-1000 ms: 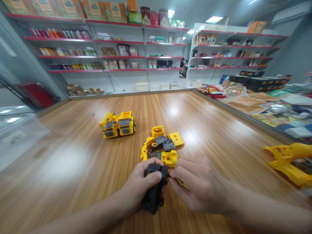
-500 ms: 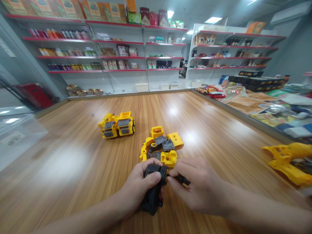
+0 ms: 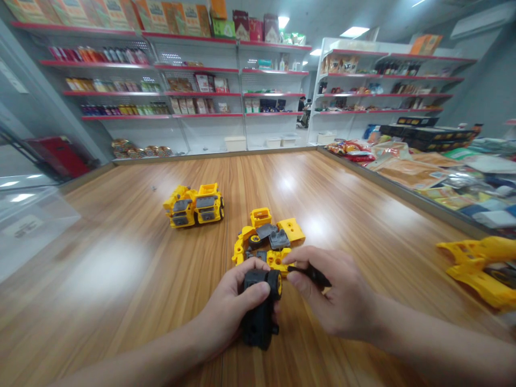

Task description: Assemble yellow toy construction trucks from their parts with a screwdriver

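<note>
My left hand [image 3: 244, 295] is closed around a black toy chassis [image 3: 258, 322], thumb pressed against the wheel [image 3: 276, 285] with a yellow hub at its upper end. In my right hand [image 3: 334, 293] is a small black screwdriver [image 3: 312, 274], its tip pointing left and standing a little apart from the wheel. Just beyond my hands lie loose yellow and grey toy parts, among them a yellow block [image 3: 292, 231], a yellow frame [image 3: 260, 216], a grey piece [image 3: 278, 239] and a loose wheel [image 3: 255, 241].
Two yellow toy trucks [image 3: 195, 205] stand at the left on the wooden table [image 3: 161, 301]. A yellow toy part [image 3: 475, 269] lies at the right edge. A clear plastic box [image 3: 36, 226] is at far left. Packaged goods [image 3: 419, 166] fill the right side; stocked shelves stand behind.
My right hand has drawn the screwdriver back from the wheel, up and to the right. My left hand has shifted slightly right and turned the chassis more upright, showing the wheel's yellow hub.
</note>
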